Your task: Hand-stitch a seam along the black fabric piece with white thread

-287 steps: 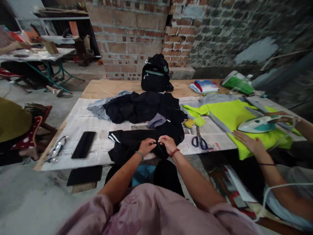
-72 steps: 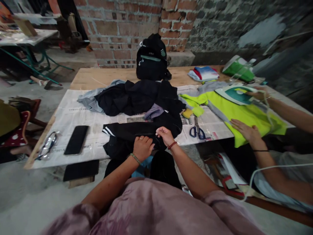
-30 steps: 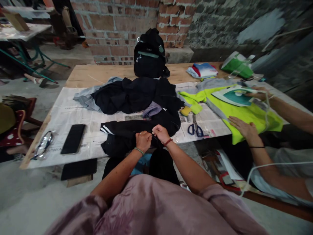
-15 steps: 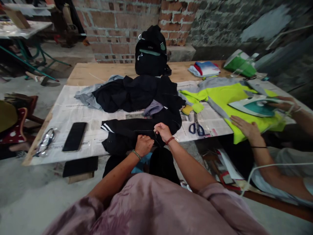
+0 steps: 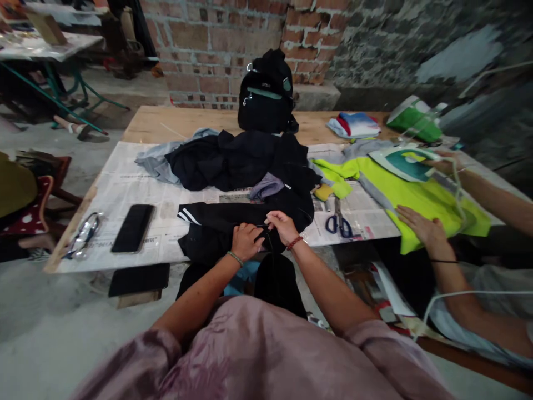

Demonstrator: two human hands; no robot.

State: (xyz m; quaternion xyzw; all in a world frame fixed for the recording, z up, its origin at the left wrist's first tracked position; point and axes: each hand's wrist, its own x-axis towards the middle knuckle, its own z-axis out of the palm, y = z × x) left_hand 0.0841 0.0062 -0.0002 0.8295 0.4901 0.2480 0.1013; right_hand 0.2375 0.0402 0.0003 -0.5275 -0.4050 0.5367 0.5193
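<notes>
A black garment point(image 5: 216, 216) with white stripes at one end lies along the front edge of the table, its near side hanging over my lap. My left hand point(image 5: 246, 242) rests on it with bent fingers, gripping the cloth. Just to the right, my right hand point(image 5: 283, 226) is closed in a pinch above the cloth. Whatever is between its fingertips is too small to make out. Behind my hands the rest of the dark cloth lies bunched, with a purple-grey piece point(image 5: 267, 186) showing. Blue-handled scissors point(image 5: 338, 221) lie right of my right hand.
Newspaper point(image 5: 120, 191) covers the table. To the left lie a phone point(image 5: 132, 228) and glasses point(image 5: 86, 232). A backpack point(image 5: 266, 94) stands at the back. On the right, a co-worker's hand holds an iron point(image 5: 403, 163) over a yellow-green garment point(image 5: 433, 203), the other hand pressing the cloth.
My left hand's fingers have spread a little over the black cloth; my right hand remains pinched close by. The co-worker's iron has moved back and left. The view has shifted slightly.
</notes>
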